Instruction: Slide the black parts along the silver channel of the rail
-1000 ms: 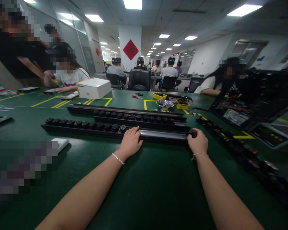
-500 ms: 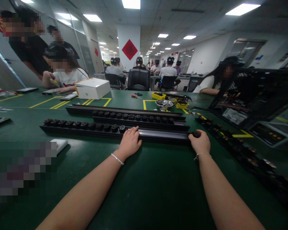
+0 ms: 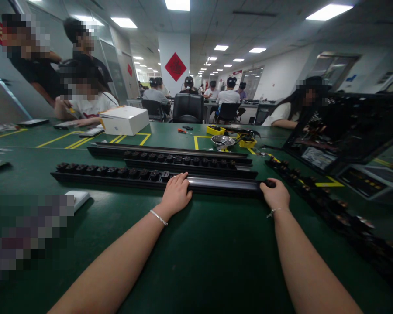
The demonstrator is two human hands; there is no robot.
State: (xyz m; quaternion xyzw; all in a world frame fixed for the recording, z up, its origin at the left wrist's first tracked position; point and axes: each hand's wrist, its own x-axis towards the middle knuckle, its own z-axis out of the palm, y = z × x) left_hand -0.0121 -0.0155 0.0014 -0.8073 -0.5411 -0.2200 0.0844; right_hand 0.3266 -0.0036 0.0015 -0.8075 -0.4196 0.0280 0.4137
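A long black channel rail lies crosswise on the green table before me, with a row of black socket-like modules filling its left part; the right part shows a bare shiny inside. My left hand is closed over the rail beside the last module of the row, fingers across its top and thumb on the near side. At the rail's right end, my right hand pinches a small dark round module between thumb and fingers. The hand partly hides this piece.
Behind lie a second filled rail and another black rail. More modules line the right side. Farther back are a metal bowl, yellow bins, a screwdriver and a white box. Co-workers sit left and right.
My right hand has shifted slightly right with the small module at the rail's end. My left hand stays on the rail. The whole view has moved a little.
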